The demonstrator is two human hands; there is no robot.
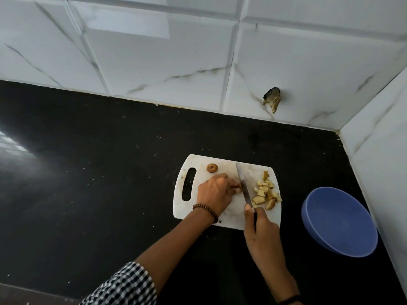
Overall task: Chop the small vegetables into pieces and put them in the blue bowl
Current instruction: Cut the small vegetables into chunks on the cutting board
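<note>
On the white cutting board (pixel 229 208), the left hand (pixel 214 193) pins a small, probably firm, roll-prone vegetable (pixel 237 188) by fingertips while the right hand (pixel 261 231) clamps the knife (pixel 244 186), best steadied well behind the blade.

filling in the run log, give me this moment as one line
left hand steadies vegetable | right hand holds knife, cutting | pieces piled on board | one whole left | bowl empty
</note>
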